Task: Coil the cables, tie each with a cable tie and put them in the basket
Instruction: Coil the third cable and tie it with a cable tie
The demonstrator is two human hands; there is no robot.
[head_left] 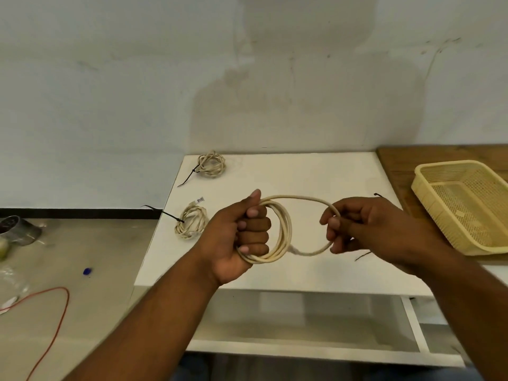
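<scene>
My left hand [242,235] is closed in a fist around several loops of a cream cable [283,232], held above the white table [302,177]. My right hand [365,224] pinches the free length of the same cable, which arcs between the hands as one wide loop. Two cream coils lie on the table's left side, each bound with a black cable tie: one at the back [211,163], one nearer [191,221]. A loose black cable tie [362,255] lies on the table, partly hidden under my right hand. The yellow mesh basket [428,204] stands empty at the right.
The basket rests on a brown wooden surface [398,160] next to the white table. A white wall stands right behind. On the floor at the left lie an orange wire [59,323], a blue cap [87,271] and a metal object [16,229]. A shelf sits under the tabletop.
</scene>
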